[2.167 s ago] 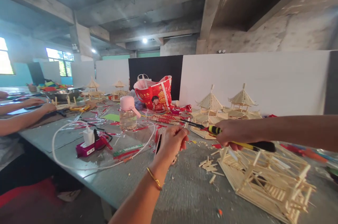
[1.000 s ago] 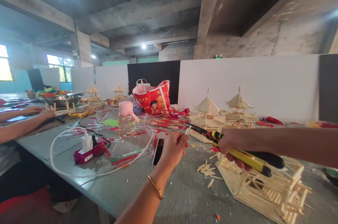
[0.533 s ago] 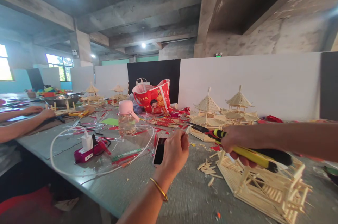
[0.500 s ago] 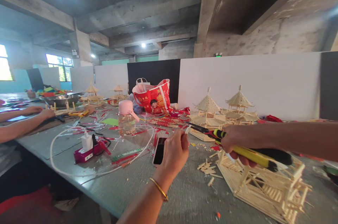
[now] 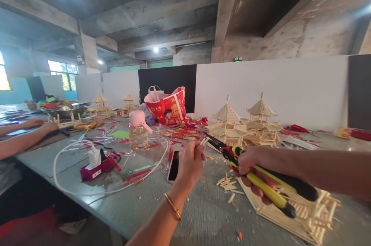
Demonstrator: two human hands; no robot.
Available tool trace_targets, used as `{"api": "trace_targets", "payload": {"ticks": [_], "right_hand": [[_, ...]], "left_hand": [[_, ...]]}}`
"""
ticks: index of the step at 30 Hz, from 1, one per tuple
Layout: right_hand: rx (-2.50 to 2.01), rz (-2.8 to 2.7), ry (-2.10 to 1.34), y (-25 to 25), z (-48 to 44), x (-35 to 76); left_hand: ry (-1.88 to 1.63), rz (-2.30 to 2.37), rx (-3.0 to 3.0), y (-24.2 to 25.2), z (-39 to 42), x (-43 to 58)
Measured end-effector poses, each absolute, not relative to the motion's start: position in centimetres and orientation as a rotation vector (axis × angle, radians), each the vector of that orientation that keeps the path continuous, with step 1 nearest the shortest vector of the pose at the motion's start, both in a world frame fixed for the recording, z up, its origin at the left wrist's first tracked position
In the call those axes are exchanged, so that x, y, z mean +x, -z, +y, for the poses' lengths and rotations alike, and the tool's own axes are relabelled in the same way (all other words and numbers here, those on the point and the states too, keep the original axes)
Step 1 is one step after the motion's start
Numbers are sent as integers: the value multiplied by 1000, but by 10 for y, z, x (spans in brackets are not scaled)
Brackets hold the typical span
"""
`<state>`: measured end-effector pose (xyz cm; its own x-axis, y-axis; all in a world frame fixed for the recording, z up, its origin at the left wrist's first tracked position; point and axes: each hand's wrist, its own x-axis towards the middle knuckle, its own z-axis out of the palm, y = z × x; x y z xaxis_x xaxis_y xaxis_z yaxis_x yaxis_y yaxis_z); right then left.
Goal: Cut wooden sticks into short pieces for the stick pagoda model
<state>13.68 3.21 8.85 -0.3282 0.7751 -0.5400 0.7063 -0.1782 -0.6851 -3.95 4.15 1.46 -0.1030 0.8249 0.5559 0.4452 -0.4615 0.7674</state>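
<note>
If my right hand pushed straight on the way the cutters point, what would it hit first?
Likely the sticks in the left hand, just ahead of the cutters; depth is unclear.

My left hand [image 5: 189,161] and my right hand [image 5: 252,159] are both bare. My left forearm [image 5: 156,226] is uncovered from the wrist to the bottom edge of the view, and my right forearm [image 5: 319,168] is uncovered out to the right edge. What I wear is a thin gold-coloured bangle [image 5: 173,206] on my left wrist. It is a plain, smooth, narrow hoop, shiny where the light catches it and lying slightly aslant. My nails show too small to describe.
</note>
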Motion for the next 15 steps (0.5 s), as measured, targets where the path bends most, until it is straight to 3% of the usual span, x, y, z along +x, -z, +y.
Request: {"api": "trace_targets", "payload": {"ticks": [3, 7, 15], "right_hand": [[-1739, -1797, -1805, -85, 30, 135], [-1680, -1713, -1887, -84, 28, 136], [-1796, -1914, -1602, -93, 31, 144]], "left_hand": [[-1569, 1394, 1802, -11, 45, -39], [-1547, 1394, 1718, -7, 49, -38], [-1617, 1510, 1953, -16, 36, -41]]}}
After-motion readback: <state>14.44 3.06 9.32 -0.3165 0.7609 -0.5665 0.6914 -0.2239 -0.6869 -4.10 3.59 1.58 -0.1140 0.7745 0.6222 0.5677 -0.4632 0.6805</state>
